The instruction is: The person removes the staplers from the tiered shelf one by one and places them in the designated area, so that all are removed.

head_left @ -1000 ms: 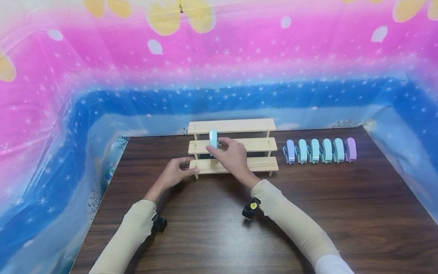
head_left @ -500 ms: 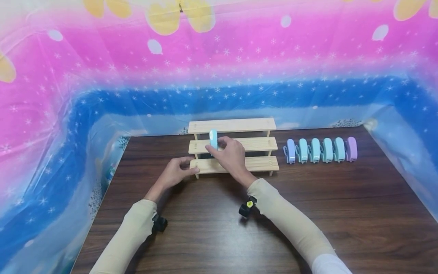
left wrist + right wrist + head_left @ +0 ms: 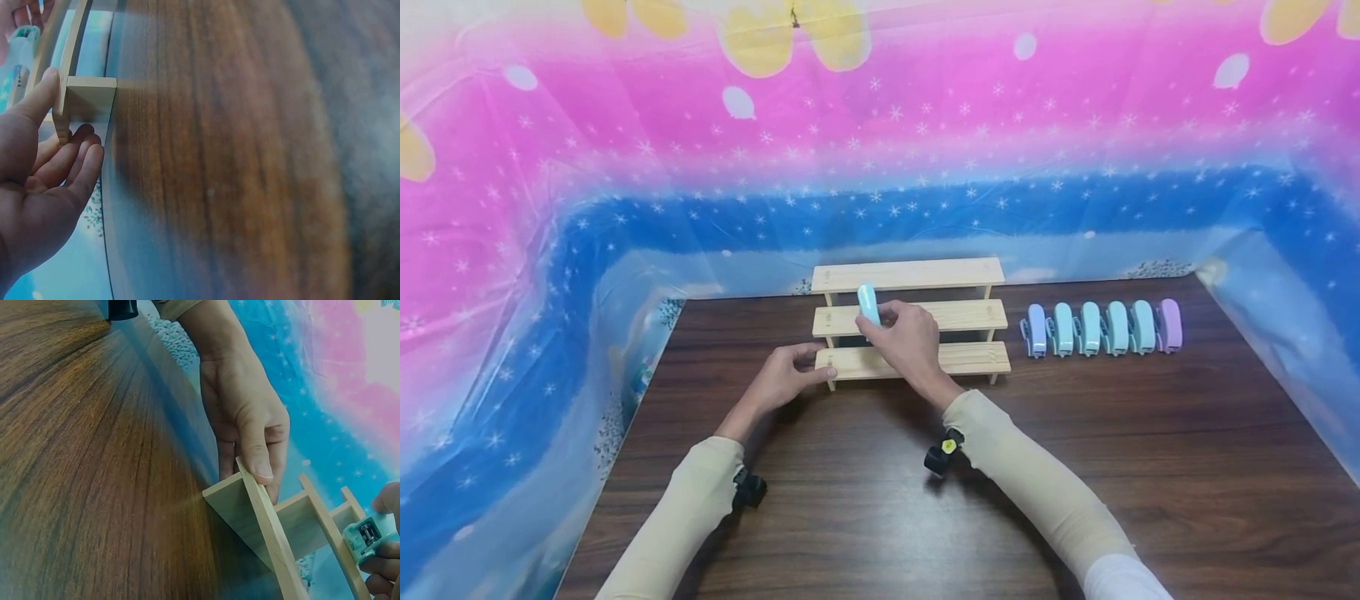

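My left hand [image 3: 781, 377] pinches the left end of the lowest step of a three-step wooden display stand [image 3: 977, 360]. Its thumb [image 3: 256, 459] lies on top of the board and the fingers are below and behind the end. Over the middle step, left of centre, my right hand [image 3: 910, 337] holds a light-blue mini stapler [image 3: 867, 303] between thumb and fingers. The stapler leans a little to the left, its rounded end up. In the right wrist view its lower end, with a dark metal part, is close to the middle board.
Right of the stand several more mini staplers [image 3: 1090, 330] stand in a row on the brown wooden table [image 3: 880, 500]: a lavender one [image 3: 1036, 331] at the left end, a purple one [image 3: 1169, 326] at the right, blue-green ones between. A patterned cloth [image 3: 925, 192] hangs behind.
The mini stapler has gone from nearly upright to a slight left lean in my right hand. My right wrist has shifted slightly left. My left hand stays on the stand.
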Demonstrator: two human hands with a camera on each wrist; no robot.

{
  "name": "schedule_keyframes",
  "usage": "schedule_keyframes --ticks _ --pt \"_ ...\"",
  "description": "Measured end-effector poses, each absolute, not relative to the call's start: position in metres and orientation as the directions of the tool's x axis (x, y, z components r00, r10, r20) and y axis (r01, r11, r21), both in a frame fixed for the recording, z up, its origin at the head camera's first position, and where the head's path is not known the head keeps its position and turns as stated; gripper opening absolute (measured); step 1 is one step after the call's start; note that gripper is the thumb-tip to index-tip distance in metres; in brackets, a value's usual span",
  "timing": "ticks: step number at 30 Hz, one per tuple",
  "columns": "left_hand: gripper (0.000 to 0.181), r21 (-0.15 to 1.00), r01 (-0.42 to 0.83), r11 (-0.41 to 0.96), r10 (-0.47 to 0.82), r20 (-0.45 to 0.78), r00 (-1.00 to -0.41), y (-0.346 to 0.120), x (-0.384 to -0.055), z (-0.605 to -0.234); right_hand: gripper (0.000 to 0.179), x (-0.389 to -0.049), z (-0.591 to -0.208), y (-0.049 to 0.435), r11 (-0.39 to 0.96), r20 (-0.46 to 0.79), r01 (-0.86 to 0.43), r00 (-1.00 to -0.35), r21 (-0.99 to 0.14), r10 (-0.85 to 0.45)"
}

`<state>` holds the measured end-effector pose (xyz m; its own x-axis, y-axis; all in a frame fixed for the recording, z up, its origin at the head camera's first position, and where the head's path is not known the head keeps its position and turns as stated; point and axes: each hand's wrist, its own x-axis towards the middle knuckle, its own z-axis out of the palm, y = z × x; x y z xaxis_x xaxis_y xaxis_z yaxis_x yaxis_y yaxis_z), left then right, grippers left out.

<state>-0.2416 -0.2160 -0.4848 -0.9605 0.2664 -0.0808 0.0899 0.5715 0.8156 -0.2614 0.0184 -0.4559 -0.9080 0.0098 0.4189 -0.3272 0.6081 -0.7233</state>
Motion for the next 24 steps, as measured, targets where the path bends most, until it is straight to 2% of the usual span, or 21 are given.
schedule_keyframes --ticks 14,24 --pt "0.064 0.820 0.083 0.566 0.263 -0.085 -0.961 -0.216 -0.240 -0.482 0.030 -0.254 -0.448 0.028 0.625 0.452 -0.376 -0.891 -0.685 -0.041" --pt "0.063 0.814 0.085 0.575 0.263 -0.086 -0.961 -0.214 -0.240 -0.481 0.034 -0.241 -0.429 0.049 0.615 0.501 -0.435 -0.862 -0.657 -0.074"
